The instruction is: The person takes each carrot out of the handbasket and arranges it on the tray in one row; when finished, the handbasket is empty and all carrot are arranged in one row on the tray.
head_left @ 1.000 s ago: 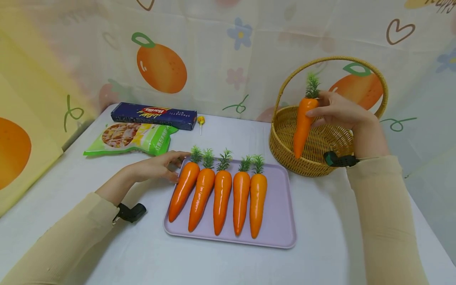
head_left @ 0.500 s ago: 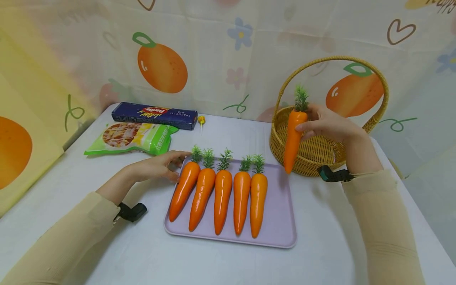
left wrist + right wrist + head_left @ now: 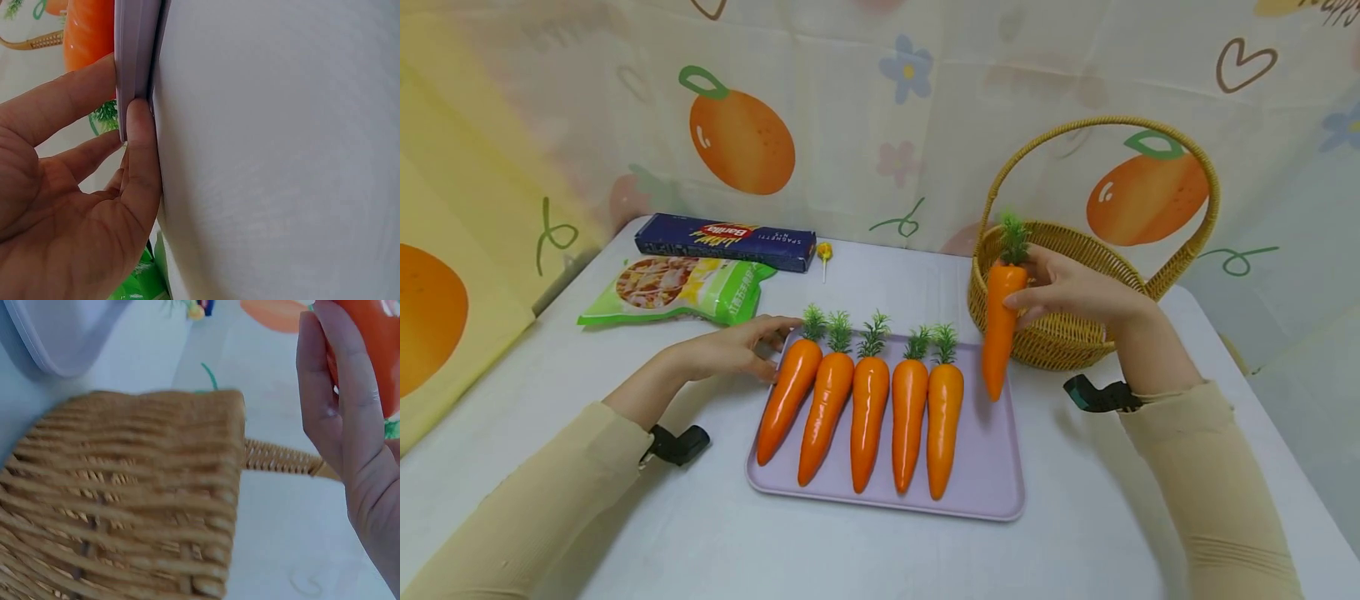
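My right hand [image 3: 1071, 287] pinches an orange toy carrot [image 3: 1000, 321] near its green top. The carrot hangs tip down above the right side of the lilac tray [image 3: 988, 467], in front of the wicker basket [image 3: 1052, 346]. In the right wrist view, fingers [image 3: 356, 387] lie along the carrot [image 3: 375, 344]. Several more carrots [image 3: 868, 417] lie side by side on the tray, leafy tops toward the back. My left hand [image 3: 730, 350] grips the tray's left edge, thumb and fingers on the rim [image 3: 131, 69] in the left wrist view.
A blue spaghetti box [image 3: 726, 242] and a green food bag [image 3: 685, 287] lie at the back left. Beside the box is a yellow lollipop [image 3: 824, 252]. The basket's tall arched handle [image 3: 1101, 122] stands up at the back right, before a patterned curtain [image 3: 850, 108].
My right hand has brought the carrot from above the basket leftward, down and nearer, to over the tray's right side. The left hand stays at the tray's edge.
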A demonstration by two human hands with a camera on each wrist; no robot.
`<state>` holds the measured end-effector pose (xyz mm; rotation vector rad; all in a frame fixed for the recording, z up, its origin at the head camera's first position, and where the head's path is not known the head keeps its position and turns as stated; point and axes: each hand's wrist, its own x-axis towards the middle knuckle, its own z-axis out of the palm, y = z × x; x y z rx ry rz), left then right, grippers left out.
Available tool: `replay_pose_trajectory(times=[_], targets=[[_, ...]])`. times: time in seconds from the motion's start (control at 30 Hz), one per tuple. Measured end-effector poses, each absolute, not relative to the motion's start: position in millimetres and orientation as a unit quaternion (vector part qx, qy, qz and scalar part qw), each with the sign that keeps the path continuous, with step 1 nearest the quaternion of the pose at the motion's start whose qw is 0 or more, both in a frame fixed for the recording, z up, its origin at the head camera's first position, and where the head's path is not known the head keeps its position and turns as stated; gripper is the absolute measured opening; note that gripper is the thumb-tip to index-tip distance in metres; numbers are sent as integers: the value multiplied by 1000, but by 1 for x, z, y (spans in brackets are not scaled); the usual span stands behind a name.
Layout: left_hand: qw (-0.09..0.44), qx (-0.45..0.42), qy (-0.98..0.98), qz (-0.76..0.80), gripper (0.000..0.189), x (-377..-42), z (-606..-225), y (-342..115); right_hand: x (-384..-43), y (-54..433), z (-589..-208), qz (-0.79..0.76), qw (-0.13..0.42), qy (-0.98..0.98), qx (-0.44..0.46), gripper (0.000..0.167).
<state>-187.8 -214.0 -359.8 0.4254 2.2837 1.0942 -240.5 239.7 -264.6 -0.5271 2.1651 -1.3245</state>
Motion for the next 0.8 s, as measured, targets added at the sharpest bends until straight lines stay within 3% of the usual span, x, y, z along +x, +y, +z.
replay_pose_trajectory(times=[0.23, 0.7, 0.8], targets=[[285, 159, 850, 414, 84, -188, -361, -214, -231, 231, -269, -482, 289, 802, -200, 76], [287, 153, 852, 411, 84, -188, -361, -215, -209, 221, -279, -420, 310, 837, -163, 109], [287, 154, 851, 411, 84, -189, -361, -215, -206, 221, -282, -411, 317, 839, -161, 110]])
